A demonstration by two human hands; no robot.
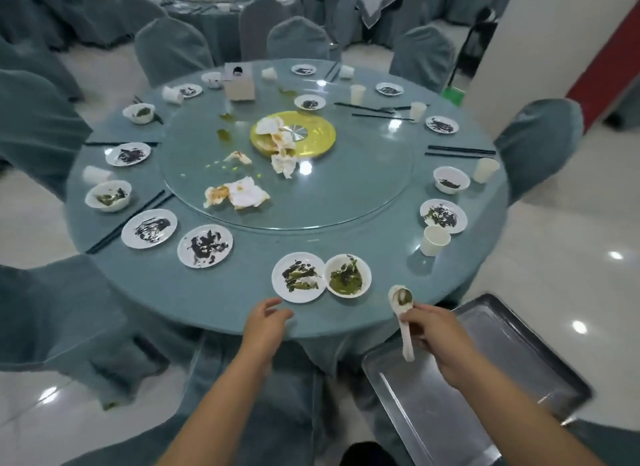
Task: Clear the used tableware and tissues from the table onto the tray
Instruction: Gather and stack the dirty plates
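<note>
Right hand (pixel 438 334) pinches white spoon (pixel 403 318) mid-handle, near bench (pixel 221 306) edge; left hand (pixel 263 321) loosely open. Spoon probably light, rigid, greasy; hold handle, bowl level.

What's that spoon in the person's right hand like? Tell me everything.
The spoon is a white soup spoon, ceramic or plastic by its look, with a bowl smeared with greenish residue. The right hand pinches its handle midway. Its bowl points away, over the near edge of the table; the handle's end hangs over the metal tray.
</note>
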